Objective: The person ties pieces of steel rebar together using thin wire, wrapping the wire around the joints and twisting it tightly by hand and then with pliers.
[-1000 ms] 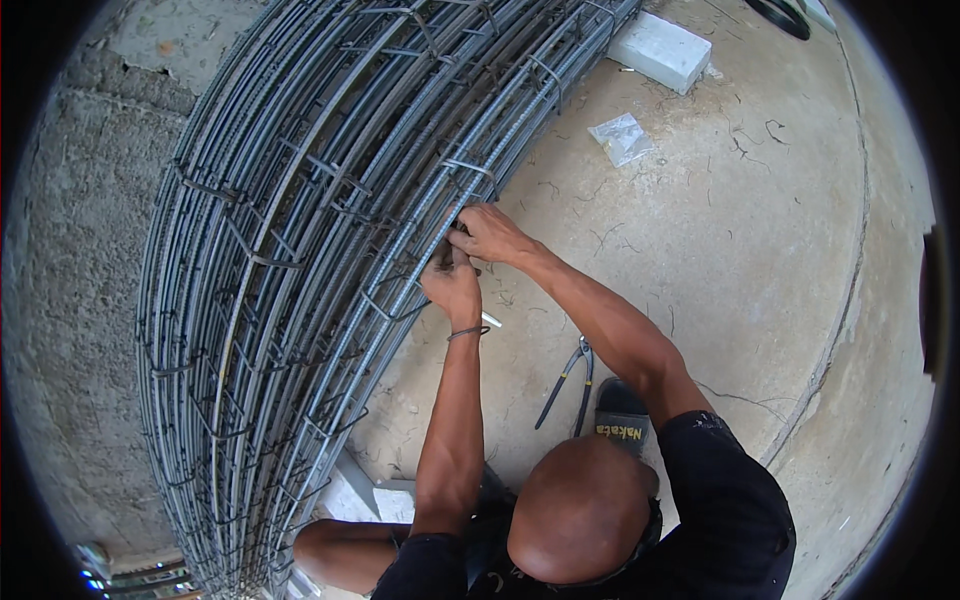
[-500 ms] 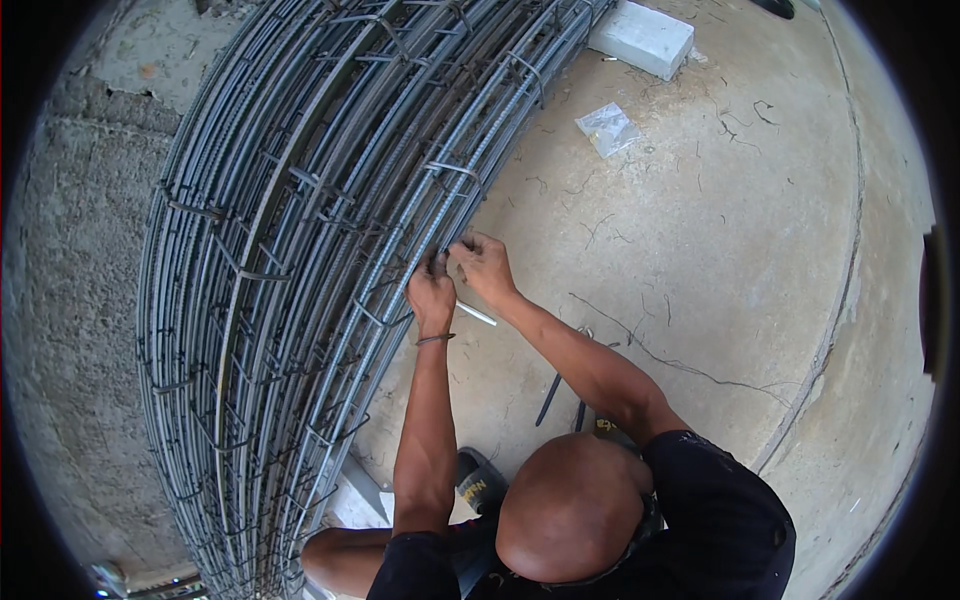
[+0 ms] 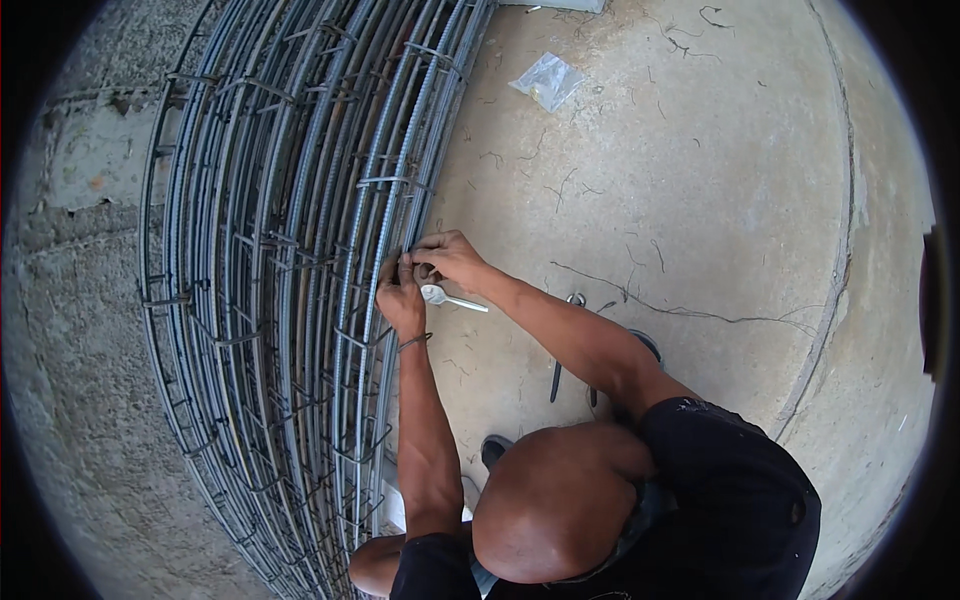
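Note:
A long bundle of steel reinforcing bars [image 3: 300,200], tied with bent stirrups [image 3: 397,182], lies along my left side. Both hands meet at its right edge. My left hand [image 3: 402,302] is closed against the outer bars, thumb and fingers pinched together. Close by on its right, my right hand [image 3: 450,258] has its fingers curled in toward the left fingertips. Whatever lies between the fingers is too small and covered to make out. Just below the right hand, a white spoon-shaped thing [image 3: 460,300] rests on the concrete.
A tool with black handles [image 3: 556,382], partly under my right arm, lies on the concrete floor [image 3: 650,200]. Farther off are a clear plastic bag [image 3: 547,82] and a white block [image 3: 570,4]. Thin wire [image 3: 690,312] and scraps are scattered about. Rough ground borders the bundle's left.
The view has shifted, so the bars stand more upright in it and the hands sit farther left. The white thing's round end now shows. Both hands stay together at the bundle's edge.

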Tool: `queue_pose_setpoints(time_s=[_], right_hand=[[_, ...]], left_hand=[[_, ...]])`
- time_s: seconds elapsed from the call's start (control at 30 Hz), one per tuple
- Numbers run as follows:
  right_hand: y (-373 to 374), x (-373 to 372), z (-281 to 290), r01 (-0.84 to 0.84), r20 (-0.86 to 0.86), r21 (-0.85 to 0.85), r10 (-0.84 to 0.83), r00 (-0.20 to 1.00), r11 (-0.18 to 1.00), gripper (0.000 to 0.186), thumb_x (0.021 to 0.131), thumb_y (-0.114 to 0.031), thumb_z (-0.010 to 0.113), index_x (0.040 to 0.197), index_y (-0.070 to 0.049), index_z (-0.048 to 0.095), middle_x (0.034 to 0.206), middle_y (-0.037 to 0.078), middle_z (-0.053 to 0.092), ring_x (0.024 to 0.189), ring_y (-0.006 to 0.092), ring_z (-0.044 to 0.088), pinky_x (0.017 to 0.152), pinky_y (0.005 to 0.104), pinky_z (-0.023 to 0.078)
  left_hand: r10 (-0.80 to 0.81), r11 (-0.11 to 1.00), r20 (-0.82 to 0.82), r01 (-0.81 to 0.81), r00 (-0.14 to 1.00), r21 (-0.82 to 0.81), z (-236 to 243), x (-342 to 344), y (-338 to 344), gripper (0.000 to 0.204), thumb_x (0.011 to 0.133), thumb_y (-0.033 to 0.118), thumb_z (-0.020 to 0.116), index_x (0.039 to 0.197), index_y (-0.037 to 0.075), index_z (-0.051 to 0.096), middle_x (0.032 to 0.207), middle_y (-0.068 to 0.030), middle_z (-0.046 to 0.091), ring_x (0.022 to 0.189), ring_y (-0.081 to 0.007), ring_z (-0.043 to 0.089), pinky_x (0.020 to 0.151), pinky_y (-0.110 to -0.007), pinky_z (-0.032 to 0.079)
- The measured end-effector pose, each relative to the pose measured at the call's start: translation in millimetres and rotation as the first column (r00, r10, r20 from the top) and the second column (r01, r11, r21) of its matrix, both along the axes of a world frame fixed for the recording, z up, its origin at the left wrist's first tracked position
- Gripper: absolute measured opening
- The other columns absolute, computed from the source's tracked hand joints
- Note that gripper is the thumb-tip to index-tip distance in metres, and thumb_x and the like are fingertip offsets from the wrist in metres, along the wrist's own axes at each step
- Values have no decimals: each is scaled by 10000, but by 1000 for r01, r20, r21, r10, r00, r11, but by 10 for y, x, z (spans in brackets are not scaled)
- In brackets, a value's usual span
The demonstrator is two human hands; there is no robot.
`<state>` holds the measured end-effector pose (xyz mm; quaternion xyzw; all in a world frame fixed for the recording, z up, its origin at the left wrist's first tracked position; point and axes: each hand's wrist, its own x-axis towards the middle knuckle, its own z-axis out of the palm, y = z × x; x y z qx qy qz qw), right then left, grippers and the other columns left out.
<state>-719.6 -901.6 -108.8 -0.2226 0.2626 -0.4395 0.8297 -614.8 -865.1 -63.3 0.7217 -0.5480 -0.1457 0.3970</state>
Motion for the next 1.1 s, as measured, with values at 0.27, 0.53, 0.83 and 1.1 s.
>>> queue_pose_setpoints(time_s=[0.27, 0.53, 0.83, 1.1], right_hand=[[-39, -11, 29, 45, -84, -7, -45, 995, 999, 157, 834, -81, 665, 943, 30, 648, 737, 55, 623, 611, 108, 595, 492, 236, 510], [17, -4, -26, 134, -22, 23, -133, 991, 991, 168, 829, -62, 658, 968, 32, 646, 700, 55, 617, 586, 111, 587, 487, 231, 495], [135, 118, 42, 22, 185, 170, -53, 981, 985, 204, 861, -41, 545, 1055, -3, 595, 765, 37, 566, 632, 102, 532, 491, 235, 423], [45, 91, 143, -148, 114, 152, 132, 985, 977, 363, 829, 28, 468, 1186, -15, 514, 956, 85, 563, 815, 182, 569, 607, 295, 489]], left_hand=[[-3, 999, 31, 1, 1000, 51, 46, -72, 13, 365, 893, 202, 618, 1122, -80, 602, 1046, -211, 651, 952, -251, 627, 859, -330, 466], [-5, 999, 132, -1, 991, 42, 32, -123, 0, 349, 888, 189, 611, 1095, -91, 617, 1017, -219, 664, 901, -252, 648, 805, -325, 490], [12, 999, 1, -12, 1000, 34, 63, -143, 87, 290, 896, 127, 592, 1084, -93, 610, 930, -176, 669, 777, -183, 625, 704, -291, 498], [41, 998, -115, -45, 992, -34, 30, -100, 28, 282, 899, 32, 541, 1158, -80, 552, 985, -172, 650, 830, -196, 635, 695, -304, 512]])
